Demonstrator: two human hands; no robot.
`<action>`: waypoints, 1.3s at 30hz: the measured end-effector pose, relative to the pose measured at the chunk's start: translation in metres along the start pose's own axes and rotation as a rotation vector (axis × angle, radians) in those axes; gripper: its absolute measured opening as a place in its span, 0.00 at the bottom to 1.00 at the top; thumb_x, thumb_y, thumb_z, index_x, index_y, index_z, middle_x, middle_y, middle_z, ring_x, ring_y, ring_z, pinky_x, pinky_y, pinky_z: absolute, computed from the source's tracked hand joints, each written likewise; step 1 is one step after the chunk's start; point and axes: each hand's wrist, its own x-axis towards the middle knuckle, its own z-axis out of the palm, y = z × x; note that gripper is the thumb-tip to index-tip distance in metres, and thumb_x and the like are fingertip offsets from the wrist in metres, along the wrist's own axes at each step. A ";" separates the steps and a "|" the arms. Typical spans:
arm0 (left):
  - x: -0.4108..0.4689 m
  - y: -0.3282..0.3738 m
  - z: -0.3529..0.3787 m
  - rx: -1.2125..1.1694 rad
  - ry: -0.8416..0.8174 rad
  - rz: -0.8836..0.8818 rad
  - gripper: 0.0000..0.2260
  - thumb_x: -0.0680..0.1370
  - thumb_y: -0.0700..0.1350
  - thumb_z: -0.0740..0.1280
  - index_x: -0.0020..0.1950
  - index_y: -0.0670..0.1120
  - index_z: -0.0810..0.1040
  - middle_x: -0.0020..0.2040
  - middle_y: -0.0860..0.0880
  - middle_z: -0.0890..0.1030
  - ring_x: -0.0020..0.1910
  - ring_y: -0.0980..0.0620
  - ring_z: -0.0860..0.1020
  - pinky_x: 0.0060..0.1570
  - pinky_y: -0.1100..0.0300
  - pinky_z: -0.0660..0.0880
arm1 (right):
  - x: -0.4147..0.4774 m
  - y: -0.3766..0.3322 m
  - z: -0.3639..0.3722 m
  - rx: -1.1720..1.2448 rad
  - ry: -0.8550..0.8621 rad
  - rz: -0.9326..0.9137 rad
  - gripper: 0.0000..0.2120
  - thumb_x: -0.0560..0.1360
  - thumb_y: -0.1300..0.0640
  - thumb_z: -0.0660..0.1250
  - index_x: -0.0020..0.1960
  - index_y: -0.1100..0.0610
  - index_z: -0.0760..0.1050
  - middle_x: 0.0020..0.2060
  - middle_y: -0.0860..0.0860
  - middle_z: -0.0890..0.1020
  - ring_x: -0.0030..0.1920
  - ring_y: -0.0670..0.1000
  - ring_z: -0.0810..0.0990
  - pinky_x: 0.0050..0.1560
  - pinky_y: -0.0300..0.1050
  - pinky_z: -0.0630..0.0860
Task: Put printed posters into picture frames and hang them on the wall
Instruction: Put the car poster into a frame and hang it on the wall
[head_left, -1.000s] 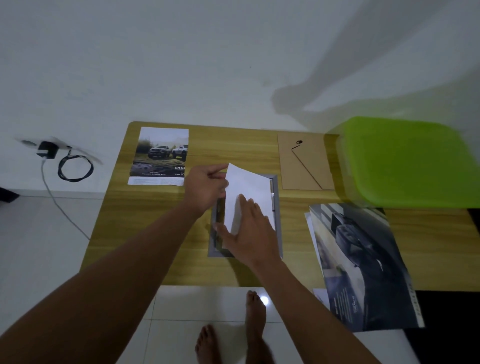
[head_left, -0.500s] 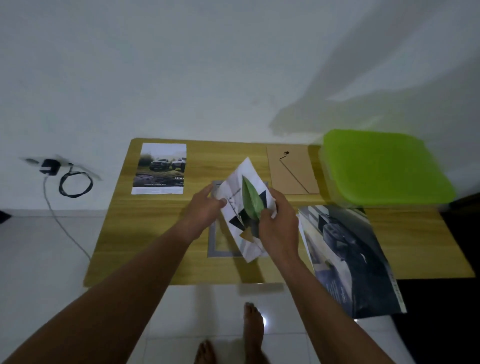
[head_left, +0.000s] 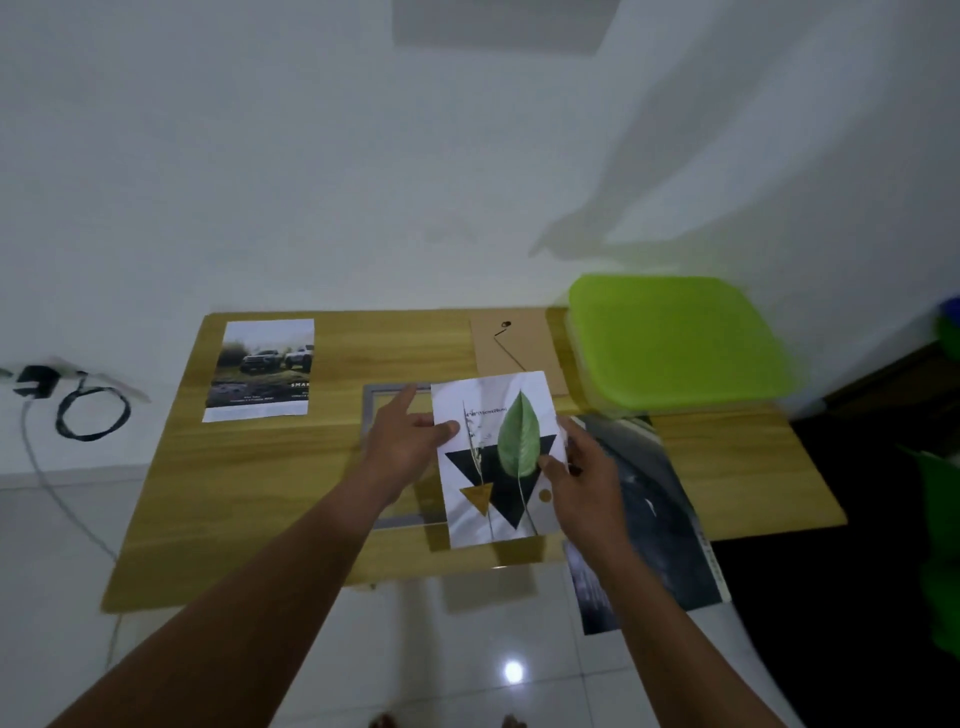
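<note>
**Leaf print held face up over the frame**

I have the leaf print (head_left: 498, 457) pinched between both hands above the table (head_left: 291, 467). My left hand (head_left: 402, 447) grips its left edge, thumb on top of the paper and forefinger stretched out toward the wall. My right hand (head_left: 587, 478) pinches the right edge, thumb pressed on the printed face beside the leaf.

The print's long axis runs from me toward the wall, tipped a little left at the far end. The leaf's tip points away from me, and the line of text sits at the far end.

The grey frame (head_left: 370, 415) lies flat on the table beneath the print, showing left of it and under my left hand. The backing board (head_left: 488, 353) lies just beyond the print. The truck poster (head_left: 262, 369) lies well left of the frame. The dark poster (head_left: 654, 499) lies right of the print, overhanging the near table edge. The green lid (head_left: 675, 343) sits right of the board.
</note>
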 end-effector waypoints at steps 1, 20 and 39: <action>0.001 -0.003 0.012 0.013 -0.010 -0.009 0.37 0.71 0.35 0.75 0.76 0.48 0.62 0.57 0.41 0.82 0.47 0.48 0.82 0.51 0.47 0.80 | 0.004 0.006 -0.010 -0.015 0.006 -0.002 0.22 0.78 0.66 0.65 0.68 0.49 0.74 0.54 0.50 0.83 0.48 0.47 0.82 0.32 0.35 0.77; 0.030 -0.065 0.196 0.832 0.000 0.235 0.30 0.71 0.46 0.74 0.72 0.46 0.70 0.62 0.43 0.78 0.58 0.43 0.77 0.57 0.49 0.75 | 0.078 0.123 -0.144 -0.730 -0.063 -0.027 0.15 0.75 0.57 0.68 0.61 0.53 0.74 0.50 0.53 0.78 0.52 0.55 0.77 0.46 0.45 0.75; 0.012 -0.055 0.166 1.060 -0.006 0.362 0.22 0.80 0.54 0.62 0.71 0.46 0.71 0.69 0.47 0.74 0.68 0.46 0.70 0.64 0.52 0.70 | 0.074 0.078 -0.117 -1.038 -0.260 -0.229 0.18 0.79 0.56 0.60 0.67 0.60 0.71 0.66 0.57 0.74 0.66 0.57 0.72 0.63 0.50 0.72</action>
